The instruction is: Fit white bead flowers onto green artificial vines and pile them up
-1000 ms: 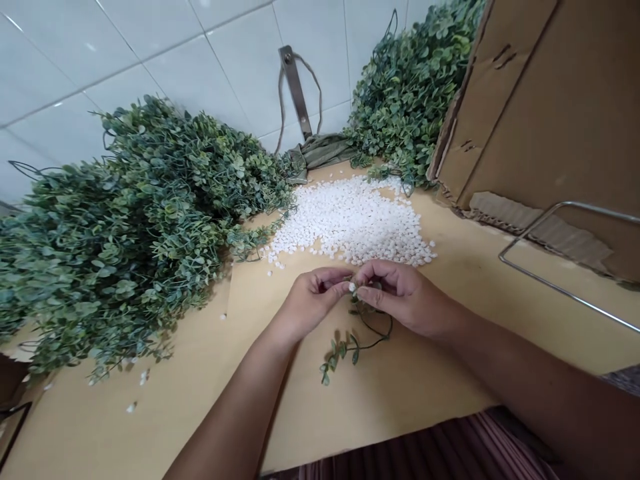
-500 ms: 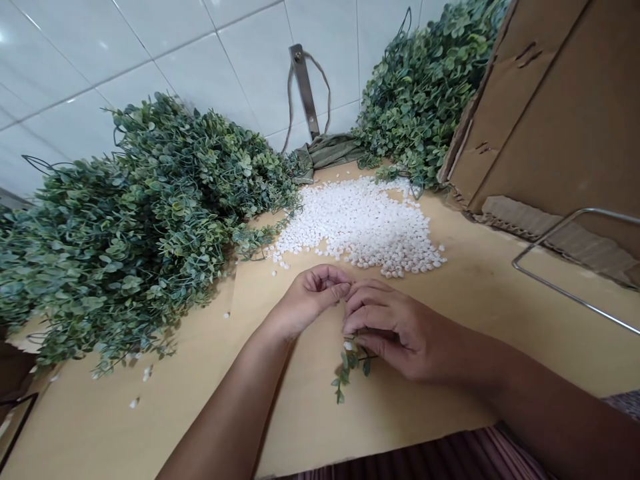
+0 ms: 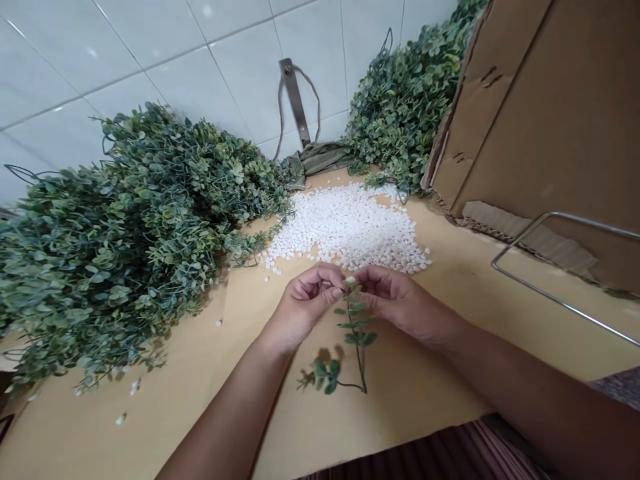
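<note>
Between my two hands hangs a green artificial leafy sprig (image 3: 356, 333), with a side branch bending to the left at its lower end. A small white bead (image 3: 351, 281) sits at the sprig's top. My left hand (image 3: 313, 300) pinches at this tip from the left, thumb against curled fingers. From the other side my right hand (image 3: 395, 297) grips the upper part of the sprig, its thumb partly behind the leaves. Just beyond my fingers lies a wide pile of white beads (image 3: 345, 223).
Heaped artificial greenery (image 3: 165, 213) fills the left side, and another heap (image 3: 405, 107) stands at the back right. A cardboard box (image 3: 550, 133) and a bent metal rod (image 3: 565, 293) are on the right. Loose beads (image 3: 134, 387) lie at the left on the tan worktop (image 3: 200, 393).
The sprig has come into fuller view, hanging upright between the hands. My right hand has turned and lifted its fingers toward the left fingertips. The view has shifted slightly.
</note>
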`<state>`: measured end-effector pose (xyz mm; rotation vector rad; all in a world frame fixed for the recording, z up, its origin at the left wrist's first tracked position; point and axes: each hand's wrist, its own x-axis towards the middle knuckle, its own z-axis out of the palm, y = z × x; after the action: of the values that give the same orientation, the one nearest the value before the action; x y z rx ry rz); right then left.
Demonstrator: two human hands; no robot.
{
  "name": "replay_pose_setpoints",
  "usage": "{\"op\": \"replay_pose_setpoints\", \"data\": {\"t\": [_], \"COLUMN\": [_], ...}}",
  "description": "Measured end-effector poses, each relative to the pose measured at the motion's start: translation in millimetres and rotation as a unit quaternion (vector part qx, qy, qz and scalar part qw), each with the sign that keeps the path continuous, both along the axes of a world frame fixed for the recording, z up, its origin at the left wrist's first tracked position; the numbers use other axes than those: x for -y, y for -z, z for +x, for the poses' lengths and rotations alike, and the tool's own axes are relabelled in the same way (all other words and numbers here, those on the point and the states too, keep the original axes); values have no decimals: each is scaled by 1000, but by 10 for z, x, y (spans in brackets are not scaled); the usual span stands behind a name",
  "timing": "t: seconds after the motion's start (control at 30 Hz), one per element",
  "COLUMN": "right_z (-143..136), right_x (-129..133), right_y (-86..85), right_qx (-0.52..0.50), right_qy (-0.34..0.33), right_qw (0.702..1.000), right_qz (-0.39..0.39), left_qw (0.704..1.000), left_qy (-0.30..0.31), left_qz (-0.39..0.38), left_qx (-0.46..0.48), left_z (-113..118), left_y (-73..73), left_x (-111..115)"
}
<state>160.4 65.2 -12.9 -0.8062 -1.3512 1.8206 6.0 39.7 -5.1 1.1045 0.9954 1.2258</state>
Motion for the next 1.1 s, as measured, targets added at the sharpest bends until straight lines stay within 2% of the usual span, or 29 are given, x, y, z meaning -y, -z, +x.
{"op": "replay_pose_setpoints", "data": {"t": [0.13, 0.3, 0.33, 0.4, 0.47, 0.53, 0.6, 0.7, 0.77, 0.83, 0.93, 1.0, 1.03, 1.1], "right_z": [-9, -33, -32, -24, -11, 0, 5, 0, -5, -7, 1, 8, 11, 16], "right_x": [42, 55, 55, 57, 67, 81, 93, 102, 102, 96, 79, 63, 54, 37], "right_y": [-31, 15, 28, 51, 70, 84, 96, 112, 123, 130, 124, 111, 105, 100], "right_qx": [-33, 4, 18, 66, 133, 202, 257, 313, 339, 352, 352, 337, 328, 307], "right_qy": [-54, -38, -31, -6, 28, 54, 61, 49, 42, 45, 60, 71, 76, 85], "right_qw": [997, 997, 998, 996, 973, 937, 905, 875, 863, 854, 853, 865, 875, 895], "right_qz": [-47, -70, -44, 60, 186, 281, 333, 365, 373, 381, 381, 364, 348, 313], "left_qw": [1000, 998, 998, 997, 994, 985, 964, 905, 861, 830, 807, 821, 841, 901], "left_qy": [-23, -24, -28, -37, -59, -95, -135, -171, -164, -144, -136, -144, -152, -164], "left_qz": [-5, 17, 18, 13, 3, -7, -1, 54, 96, 118, 128, 121, 107, 55], "left_qx": [-18, -56, -60, -68, -92, -146, -231, -386, -471, -525, -560, -539, -507, -397], "left_z": [-3, 9, 8, -2, -25, -54, -81, -100, -96, -91, -96, -106, -109, -101], "left_y": [17, 36, 38, 44, 61, 93, 138, 207, 236, 249, 252, 250, 244, 213], "left_x": [-28, -37, -39, -53, -91, -153, -228, -322, -359, -384, -421, -446, -453, -447]}}
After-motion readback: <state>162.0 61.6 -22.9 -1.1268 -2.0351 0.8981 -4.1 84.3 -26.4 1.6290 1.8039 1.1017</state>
